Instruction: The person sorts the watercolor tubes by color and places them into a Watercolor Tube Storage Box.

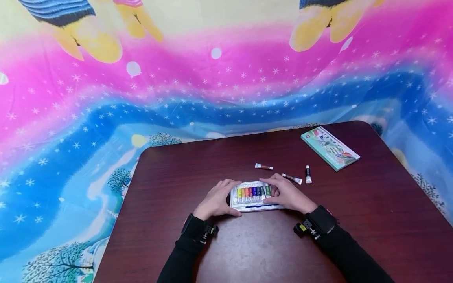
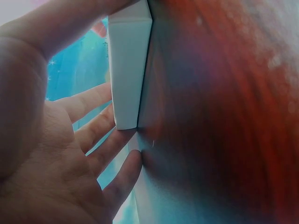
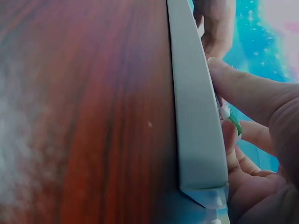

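Observation:
On the table lies a shallow white box of paint tubes [image 1: 244, 207], with several coloured tubes in a row and a dark blue brush [image 1: 256, 206] along its front. My left hand [image 1: 216, 199] holds its left end, thumb at the front corner and fingers at the back. In the left wrist view the fingers [image 2: 96, 133] spread beside the box's white side [image 2: 128, 70]. My right hand [image 1: 288, 193] is over the right end, thumb and forefinger about a green paint tube [image 1: 268, 191]. The right wrist view shows that green tube [image 3: 235, 122] partly hidden behind the thumb.
Behind the box lie three loose paint tubes: a brown one [image 1: 264, 166], a dark one [image 1: 292, 179] and a black one [image 1: 308, 174]. A green illustrated box [image 1: 330, 148] lies at the back right of the dark red table [image 1: 170, 173]. A printed cloth [image 1: 212, 90] hangs behind.

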Demonstrator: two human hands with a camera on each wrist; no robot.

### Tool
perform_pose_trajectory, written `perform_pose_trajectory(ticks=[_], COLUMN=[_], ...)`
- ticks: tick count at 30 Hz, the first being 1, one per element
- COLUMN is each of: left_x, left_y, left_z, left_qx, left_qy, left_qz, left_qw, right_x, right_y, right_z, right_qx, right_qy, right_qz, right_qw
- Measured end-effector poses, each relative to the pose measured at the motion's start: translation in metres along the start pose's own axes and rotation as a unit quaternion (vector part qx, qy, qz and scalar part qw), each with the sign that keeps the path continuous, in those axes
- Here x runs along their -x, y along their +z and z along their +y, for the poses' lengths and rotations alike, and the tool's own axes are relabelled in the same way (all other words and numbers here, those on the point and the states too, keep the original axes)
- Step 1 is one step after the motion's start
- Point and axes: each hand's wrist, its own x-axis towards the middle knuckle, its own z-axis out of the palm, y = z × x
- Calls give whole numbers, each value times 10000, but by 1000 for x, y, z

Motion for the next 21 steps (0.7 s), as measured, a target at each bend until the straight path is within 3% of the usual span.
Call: perform_pose_trajectory(ticks=[13,21], left_x=[1,1], left_y=[1,0], left_z=[0,-1], left_qx=[-66,-54], left_qy=[54,68], left_qz=[14,68], left_qw=[10000,9999], right_x=[4,2], right_y=[-9,-7], right_z=[2,1], right_qx=[-170,-110], right_qy=[-36,65], right_qz=[-200,80], right_qw=[9996,9999])
